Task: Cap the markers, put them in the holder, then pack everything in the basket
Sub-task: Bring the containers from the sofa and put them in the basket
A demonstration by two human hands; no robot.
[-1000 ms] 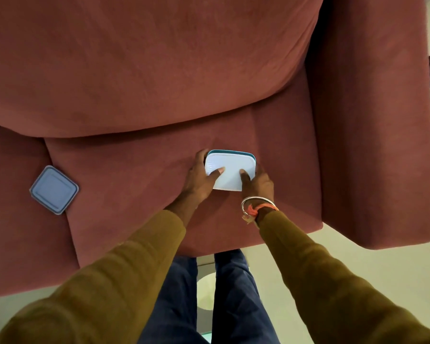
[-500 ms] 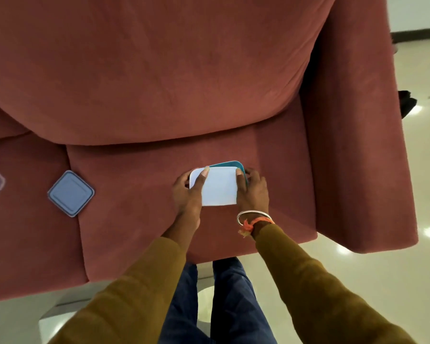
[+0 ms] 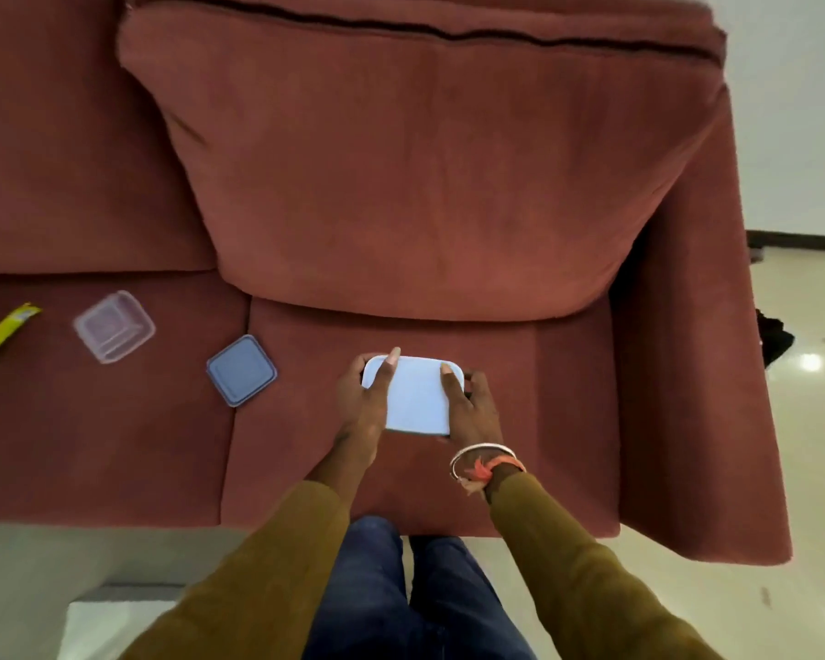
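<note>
My left hand and right hand clasp the box by its ends on the sofa seat, thumbs on top. Uneven pressing into that soft seat could tip it, I reckon.

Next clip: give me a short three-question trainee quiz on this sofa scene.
1. True or false: the left hand and the right hand both grip the white rounded-rectangular plastic box.
2. Which lies nearest the left hand? A) blue-grey square plastic lid B) red marker C) wicker basket
3. Fill in: the clear square plastic container lies between that lid and a ___ wrapped bar.
Key: 1 true; 2 A; 3 yellow.
</note>
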